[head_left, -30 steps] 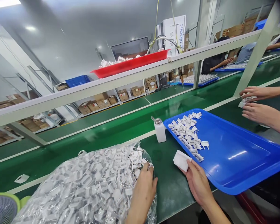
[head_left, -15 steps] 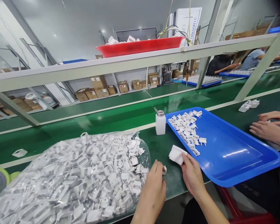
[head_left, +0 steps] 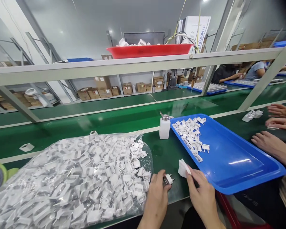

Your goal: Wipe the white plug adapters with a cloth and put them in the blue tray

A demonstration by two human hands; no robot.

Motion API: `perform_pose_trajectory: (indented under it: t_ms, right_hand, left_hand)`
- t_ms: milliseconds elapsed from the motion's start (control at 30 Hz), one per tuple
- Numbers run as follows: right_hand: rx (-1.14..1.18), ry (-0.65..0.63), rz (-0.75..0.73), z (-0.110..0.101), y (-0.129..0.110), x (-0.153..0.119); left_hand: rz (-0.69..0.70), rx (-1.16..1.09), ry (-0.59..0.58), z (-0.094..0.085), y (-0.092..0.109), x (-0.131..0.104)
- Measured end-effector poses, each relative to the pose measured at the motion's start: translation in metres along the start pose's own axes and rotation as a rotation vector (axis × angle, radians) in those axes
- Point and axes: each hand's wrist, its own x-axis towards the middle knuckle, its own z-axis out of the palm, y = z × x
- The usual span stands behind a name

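Observation:
My left hand [head_left: 158, 194] holds a small white plug part [head_left: 168, 179] between thumb and fingers, with its pins pointing right. My right hand [head_left: 201, 190] pinches a folded white cloth [head_left: 183, 168] just to the right of the part. Left of my hands, a clear plastic bag [head_left: 147, 159] lies open, heaped with white plastic parts [head_left: 92, 178]. A blue tray [head_left: 231, 156] sits on the right, with many white plug parts [head_left: 189, 133] gathered along its left side.
A white pump bottle [head_left: 164, 128] stands behind my hands. Another person's hands [head_left: 269, 144] are beyond the tray, near loose white parts [head_left: 252, 115]. Overhead, a shelf [head_left: 85, 72] bears a red tray [head_left: 152, 51]. A green basket [head_left: 4, 171] is at the far left.
The plug part in my left hand now shows more fully, tilted to the right. The cloth in my right hand has turned and moved slightly down. More hands show at the right edge.

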Motion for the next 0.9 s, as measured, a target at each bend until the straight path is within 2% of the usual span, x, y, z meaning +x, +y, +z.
perform_pose_trajectory:
  t_ms: [133, 200, 333, 567, 633, 800, 900]
  right_hand:
    - [-0.086, -0.241, -0.24, 0.007, -0.002, -0.02]
    - [-0.107, -0.31, -0.306, 0.017, -0.002, -0.026]
    - [-0.142, -0.327, -0.366, 0.023, 0.003, -0.037]
    - [-0.289, -0.392, -0.597, 0.002, 0.014, -0.056]
    - [-0.291, -0.425, -0.617, 0.0, 0.019, -0.054]
    - [-0.291, -0.387, -0.575, 0.01, 0.022, -0.028]
    - [-0.286, -0.442, -0.512, 0.014, 0.018, -0.016]
  left_hand:
    - [0.04, -0.003, -0.01, -0.006, -0.001, -0.004]
    - [0.062, 0.016, -0.007, -0.004, 0.001, -0.005]
    - [0.046, 0.075, 0.012, 0.001, 0.002, -0.006]
    - [0.046, 0.083, 0.028, 0.003, -0.002, -0.009]
    - [0.06, 0.091, 0.022, 0.002, -0.002, -0.01]
    - [0.078, 0.135, 0.015, 0.004, -0.003, -0.011]
    - [0.058, 0.18, 0.029, 0.007, -0.003, -0.012]
